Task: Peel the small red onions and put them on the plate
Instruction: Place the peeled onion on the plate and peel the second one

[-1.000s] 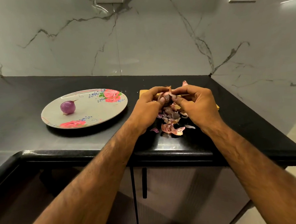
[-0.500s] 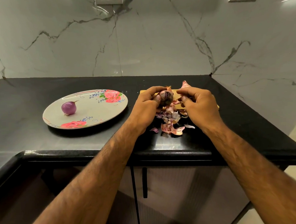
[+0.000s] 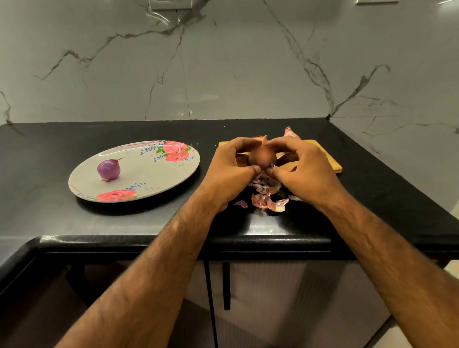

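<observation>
Brown papery skin covers the held onion [image 3: 262, 156], which both hands grasp. The left hand [image 3: 231, 171] curls round its left side and the right hand [image 3: 302, 170] round its right, their tips nearly touching beneath it. The onion is held off the counter, above a heap of loose skins [image 3: 268, 198] and in front of a wooden cutting board [image 3: 325, 155]. Well to the left, a flowered plate [image 3: 149, 183] carries one peeled purple onion [image 3: 108, 169]. Plate, skins and board rest on a black countertop [image 3: 36, 157].
</observation>
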